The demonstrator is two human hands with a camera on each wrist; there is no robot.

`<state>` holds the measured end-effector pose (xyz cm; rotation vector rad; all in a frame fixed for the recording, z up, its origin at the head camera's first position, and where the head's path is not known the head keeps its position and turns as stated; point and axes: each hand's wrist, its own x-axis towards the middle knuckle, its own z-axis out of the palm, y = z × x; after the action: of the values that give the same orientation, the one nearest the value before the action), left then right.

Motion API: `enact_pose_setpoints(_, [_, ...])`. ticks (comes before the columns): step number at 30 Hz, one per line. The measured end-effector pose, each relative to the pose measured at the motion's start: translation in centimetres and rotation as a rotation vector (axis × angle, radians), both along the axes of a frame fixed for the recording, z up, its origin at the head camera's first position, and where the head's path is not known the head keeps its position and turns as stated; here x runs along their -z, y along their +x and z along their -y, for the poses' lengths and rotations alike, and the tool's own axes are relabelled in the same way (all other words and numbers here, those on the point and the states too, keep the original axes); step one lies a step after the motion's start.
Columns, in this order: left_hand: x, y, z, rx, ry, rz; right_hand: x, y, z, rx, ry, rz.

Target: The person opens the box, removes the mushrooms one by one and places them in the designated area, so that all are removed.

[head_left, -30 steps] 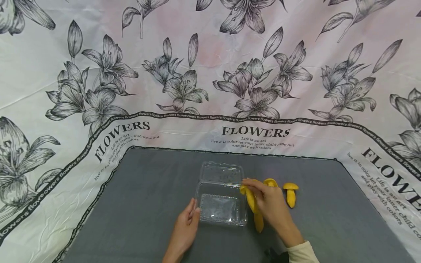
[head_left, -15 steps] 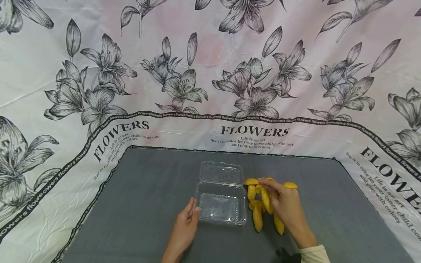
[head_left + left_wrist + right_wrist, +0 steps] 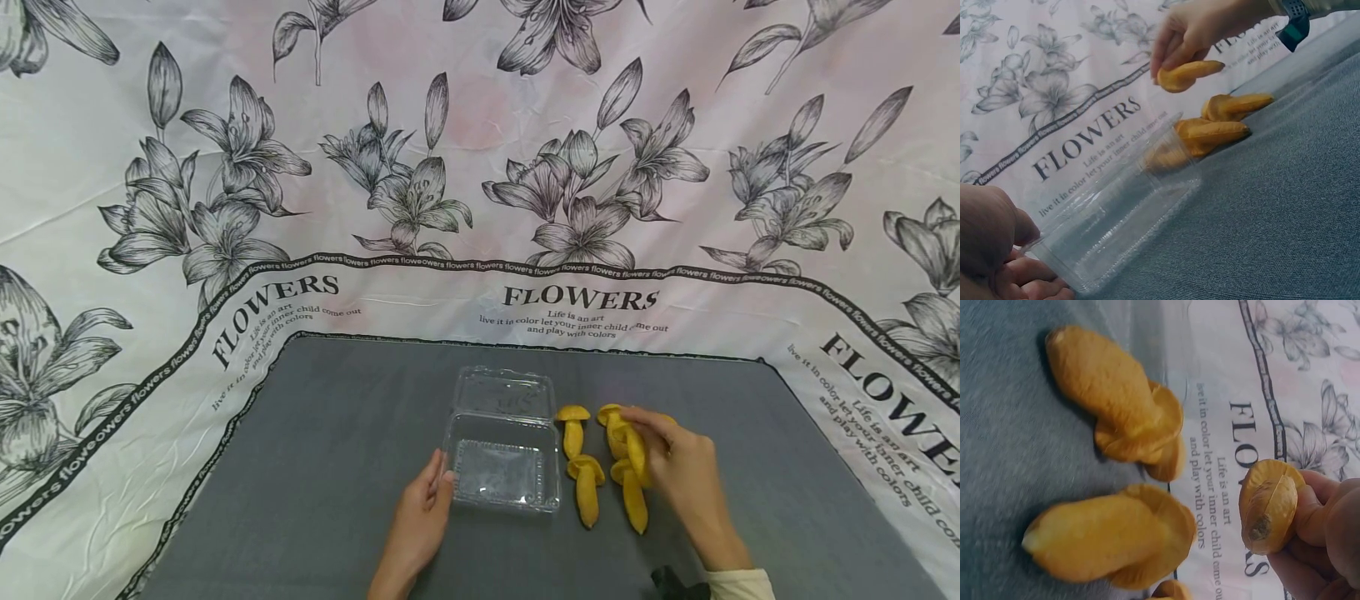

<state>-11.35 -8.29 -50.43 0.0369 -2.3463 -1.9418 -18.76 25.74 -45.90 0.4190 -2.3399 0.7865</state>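
Note:
My left hand point(image 3: 416, 521) grips the left side of a clear plastic clamshell box point(image 3: 501, 471), thumb at the rim and the other fingers outside it. The lid is folded back, and nothing lies inside. To the right of the box, my right hand point(image 3: 686, 479) pinches a yellow mushroom point(image 3: 1269, 506) by its cap, with the stem pointing toward me. In the left wrist view this mushroom point(image 3: 1179, 76) is lifted above the others. Several more yellow mushrooms lie below and beside it, including a near left one point(image 3: 587, 496) and a near right one point(image 3: 632, 504). One at the back right is mostly hidden by my right hand.
A dark grey cloth point(image 3: 337, 467) covers the table. White fabric with printed flowers and lettering point(image 3: 581, 298) borders it and rises behind. A back left mushroom point(image 3: 573, 432) lies close to the box's right edge. A dark strap point(image 3: 1294, 28) is on the right wrist.
My right hand has moved right, away from the box, carrying the mushroom over the others and uncovering those on the left. My left hand has stayed at the box.

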Motion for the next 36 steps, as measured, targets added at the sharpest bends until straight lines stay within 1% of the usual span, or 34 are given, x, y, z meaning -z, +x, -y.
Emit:
enact_pose_setpoints(6, [0.1, -0.1, -0.1, -0.006, 0.012, -0.001, 0.6, 0.3, -1.1, 0.044, 0.003, 0.036])
enact_pose_setpoints(11, [0.2, -0.1, -0.1, -0.010, 0.017, 0.004, 0.8, 0.6, -1.7, 0.077, 0.011, 0.032])
enact_pose_setpoints(15, [0.2, -0.1, -0.1, -0.012, 0.014, 0.018, 1.1, 0.8, -2.4, 0.103, 0.010, 0.038])
enact_pose_setpoints(19, [0.2, -0.1, -0.2, -0.016, 0.008, 0.038, 1.4, 0.9, -3.1, 0.126, 0.005, 0.064])
enact_pose_setpoints(22, [0.1, -0.1, -0.2, -0.015, 0.015, 0.040, 1.6, 1.0, -3.5, 0.128, 0.006, 0.073])
enact_pose_setpoints(30, [0.1, 0.0, 0.0, 0.016, 0.035, 0.011, 2.0, 1.3, -4.2, 0.111, 0.005, 0.085])
enact_pose_setpoints(36, [0.1, 0.0, 0.0, 0.015, 0.026, 0.013, 2.4, 1.4, -4.6, 0.124, 0.036, 0.096])
